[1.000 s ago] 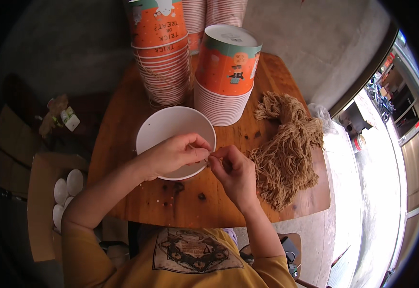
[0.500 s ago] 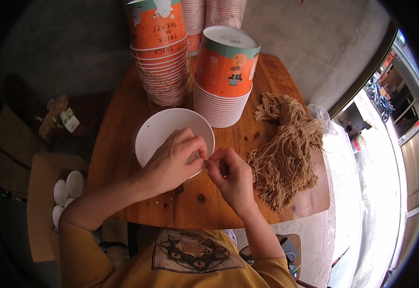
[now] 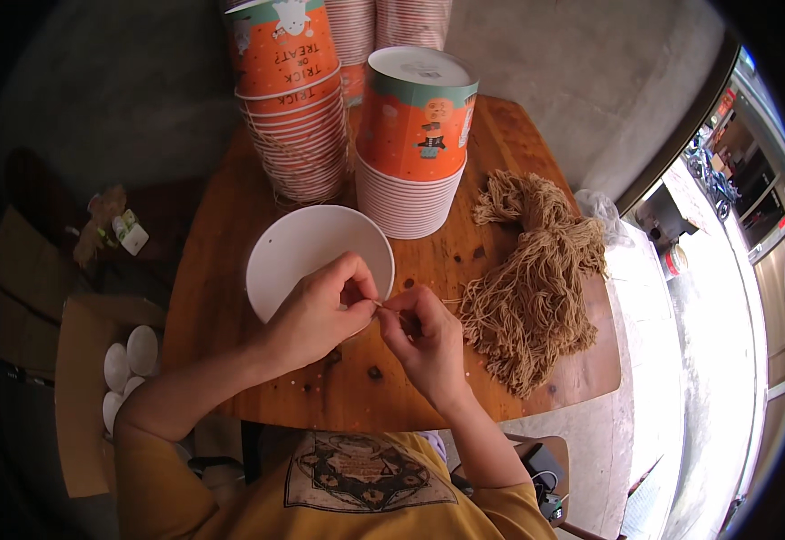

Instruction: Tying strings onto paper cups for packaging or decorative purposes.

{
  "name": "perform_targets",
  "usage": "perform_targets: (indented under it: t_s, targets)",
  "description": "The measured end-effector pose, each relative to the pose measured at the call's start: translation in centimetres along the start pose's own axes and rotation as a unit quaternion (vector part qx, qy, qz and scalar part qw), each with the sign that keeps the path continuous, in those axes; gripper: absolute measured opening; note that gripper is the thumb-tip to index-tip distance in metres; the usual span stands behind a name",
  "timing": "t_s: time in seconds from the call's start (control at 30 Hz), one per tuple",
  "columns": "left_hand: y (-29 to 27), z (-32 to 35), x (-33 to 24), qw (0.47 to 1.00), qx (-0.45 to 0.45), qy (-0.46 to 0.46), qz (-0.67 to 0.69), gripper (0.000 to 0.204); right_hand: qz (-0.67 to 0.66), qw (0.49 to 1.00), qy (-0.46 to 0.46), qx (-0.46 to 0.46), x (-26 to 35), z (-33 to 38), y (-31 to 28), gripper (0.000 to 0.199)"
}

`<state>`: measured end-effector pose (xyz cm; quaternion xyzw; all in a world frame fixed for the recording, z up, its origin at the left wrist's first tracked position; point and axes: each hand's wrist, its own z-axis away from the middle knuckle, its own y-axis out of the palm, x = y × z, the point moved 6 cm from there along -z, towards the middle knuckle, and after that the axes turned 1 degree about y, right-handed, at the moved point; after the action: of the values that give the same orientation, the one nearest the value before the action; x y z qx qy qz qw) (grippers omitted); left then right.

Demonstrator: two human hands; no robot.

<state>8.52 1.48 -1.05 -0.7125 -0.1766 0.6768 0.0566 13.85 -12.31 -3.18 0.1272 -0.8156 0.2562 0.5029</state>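
A white-lined paper bucket stands mouth up on the wooden table in front of me, with a small dark hole near its far-left rim. My left hand reaches over its near side, thumb and forefinger pinched on a thin tan cord. Fingertip to fingertip with it, my right hand pinches the same cord just right of the rim. Whether the cord passes through the bucket wall is hidden by my fingers. Right of my hands lies a thick bundle of tan cords.
Behind the bucket stand an orange upside-down bucket stack and a taller stack with cords hanging. More stacks are by the wall. A cardboard box with white cup-like items sits lower left of the wooden table.
My left hand has drawn back slightly from the bucket's inside, and its fingers are bent closer to the cord. Both hands stay together at the rim; the view has shifted a little.
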Motion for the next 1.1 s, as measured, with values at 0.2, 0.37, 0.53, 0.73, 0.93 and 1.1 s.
perform_targets:
  t_s: [0.2,0.37,0.53,0.73,0.93,1.1]
  targets:
    - [0.5,-0.5,0.0,0.998,0.015,0.065,0.017,0.028,-0.116,0.991,0.065,0.006,-1.8,0.0,0.3,0.009]
    - [0.4,-0.6,-0.3,0.997,0.039,0.064,0.022,0.031,-0.153,0.986,0.070,0.005,-2.4,0.1,0.4,0.009]
    - [0.3,-0.8,0.3,0.997,0.049,0.032,0.046,0.030,0.017,0.997,-0.042,-0.057,-0.4,0.2,-0.7,0.015]
    - [0.4,-0.8,0.2,0.997,0.044,-0.011,0.059,0.032,0.213,0.951,-0.218,-0.045,1.5,0.3,-1.7,0.029]
    - [0.5,-0.6,0.7,0.996,0.042,-0.031,0.072,0.039,0.359,0.853,-0.377,0.026,2.5,-0.1,-1.4,0.030]
    - [0.7,-0.8,1.1,0.998,0.034,0.010,0.043,0.037,0.326,0.912,-0.247,0.034,3.6,-2.0,-0.6,0.015]
